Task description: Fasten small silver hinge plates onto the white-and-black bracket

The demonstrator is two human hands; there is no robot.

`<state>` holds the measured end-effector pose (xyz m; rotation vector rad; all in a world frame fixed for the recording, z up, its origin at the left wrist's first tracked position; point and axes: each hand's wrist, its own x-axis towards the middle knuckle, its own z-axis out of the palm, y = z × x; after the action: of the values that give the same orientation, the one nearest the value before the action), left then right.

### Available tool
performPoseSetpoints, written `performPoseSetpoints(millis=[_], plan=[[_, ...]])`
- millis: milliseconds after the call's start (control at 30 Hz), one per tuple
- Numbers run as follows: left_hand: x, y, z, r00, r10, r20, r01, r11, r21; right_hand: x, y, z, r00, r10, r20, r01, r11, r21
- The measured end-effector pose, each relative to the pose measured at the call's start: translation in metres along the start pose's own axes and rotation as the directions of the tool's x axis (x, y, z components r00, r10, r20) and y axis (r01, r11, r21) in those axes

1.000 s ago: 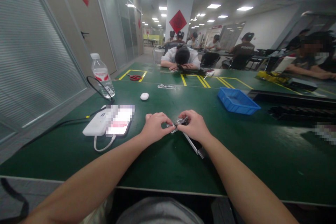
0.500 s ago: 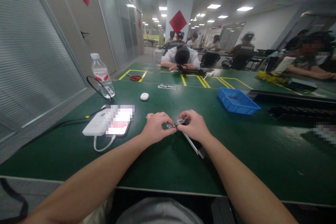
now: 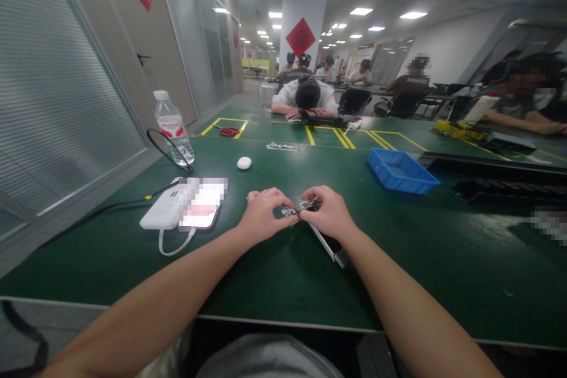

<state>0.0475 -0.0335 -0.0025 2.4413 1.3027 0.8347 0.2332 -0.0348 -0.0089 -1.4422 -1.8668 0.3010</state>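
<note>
Over the middle of the table, my left hand (image 3: 264, 217) has thumb and fingertips closed on a small silver metal part (image 3: 290, 212). My right hand (image 3: 328, 212) is curled round the upper end of a long, narrow silver-and-black metal piece (image 3: 328, 243). The hands nearly meet where the small part lies against the end of the long piece. Whether the two are joined I cannot tell, as fingers cover the contact. The long piece slants down toward me under my right hand.
On the left are a white power bank (image 3: 160, 208) cabled to a phone (image 3: 206, 207), a water bottle (image 3: 173, 130) and a white earbud case (image 3: 244, 163). Red-handled scissors (image 3: 230, 131) lie further back. A blue tray (image 3: 402, 171) stands right. A person (image 3: 305, 97) rests opposite.
Almost nothing differs. Both hands keep their place, and the small metal part appears very slightly turned between the fingers.
</note>
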Motion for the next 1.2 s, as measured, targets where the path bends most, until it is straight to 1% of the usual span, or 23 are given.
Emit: performPoseSetpoints(millis=[100, 300, 500, 833, 933, 1067, 1200], plan=[[0.000, 0.000, 0.000, 1.000, -0.010, 0.002, 0.010, 1.000, 0.014, 0.000, 0.000, 0.000, 1.000, -0.006, -0.001, 0.006, 1.000, -0.004], [-0.001, 0.000, 0.000, 1.000, 0.009, 0.016, -0.009, 1.000, 0.022, 0.000, 0.003, 0.001, 1.000, -0.001, 0.000, 0.001, 1.000, 0.002], [-0.001, 0.000, 0.001, 1.000, 0.017, 0.004, -0.017, 1.000, 0.022, 0.004, 0.014, 0.000, 0.998, 0.056, -0.015, -0.056, 0.998, -0.038], [-0.002, -0.007, 0.002, 0.990, 0.066, 0.122, -0.070, 0.997, 0.036, 0.011, 0.037, -0.006, 0.982, 0.187, -0.037, -0.190, 0.977, -0.100], [-0.001, -0.007, 0.002, 0.987, 0.072, 0.147, -0.077, 0.997, 0.029, 0.014, 0.051, -0.013, 0.962, 0.266, -0.061, -0.272, 0.953, -0.134], [-0.002, -0.009, 0.003, 0.982, 0.069, 0.173, -0.074, 0.997, 0.024, 0.016, 0.074, -0.029, 0.918, 0.380, -0.114, -0.395, 0.903, -0.171], [-0.003, -0.013, 0.004, 0.977, 0.079, 0.196, -0.084, 0.996, 0.020, 0.017, 0.095, -0.044, 0.833, 0.525, -0.172, -0.552, 0.810, -0.198]])
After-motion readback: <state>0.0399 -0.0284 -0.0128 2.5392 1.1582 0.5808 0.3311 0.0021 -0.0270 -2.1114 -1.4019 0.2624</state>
